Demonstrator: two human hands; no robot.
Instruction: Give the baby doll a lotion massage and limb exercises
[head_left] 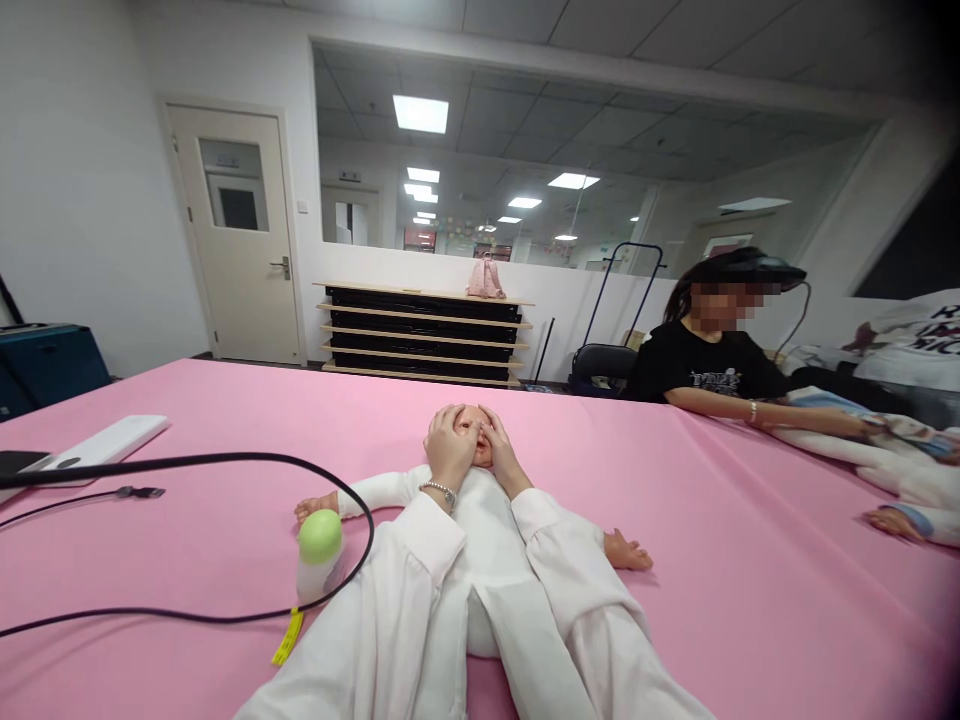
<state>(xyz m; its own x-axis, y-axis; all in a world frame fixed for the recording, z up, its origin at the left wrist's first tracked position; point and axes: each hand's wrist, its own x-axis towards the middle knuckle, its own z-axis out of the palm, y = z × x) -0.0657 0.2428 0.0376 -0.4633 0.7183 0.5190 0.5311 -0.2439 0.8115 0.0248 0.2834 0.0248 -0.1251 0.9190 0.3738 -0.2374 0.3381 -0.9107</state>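
Accordingly, the person's left hand [448, 447] and right hand [498, 445] were found close together, fingers spread and curved over the face of a pale baby doll in a white garment [469, 432]. Whether they were gripping or only resting could not be determined. A silver chain bracelet [438, 490] circled the left wrist, and loose white sleeves [420, 535] covered both forearms.

The doll lay on its back at 12 o'clock from the person, arms outstretched, on a pink cloth-covered table [697, 520]. At the hands' 8 o'clock stood a white bottle with a round green cap [320, 550], slightly tilted and just beside the doll's hand. A thin black cable [187, 461] looped around it at 9 o'clock, with a yellow tag [288, 636] lying at 7 o'clock. A flat white rectangular device [105, 443] lay farther out at 9 o'clock.

At 3 o'clock, a seated co-worker in a black T-shirt [709, 365] had one hand [847, 425] on a second doll in white, blue-trimmed clothing [885, 470]. Beyond the table at 12 o'clock stood a low black-and-wood shelf unit [424, 332] bearing a pink backpack [484, 280].
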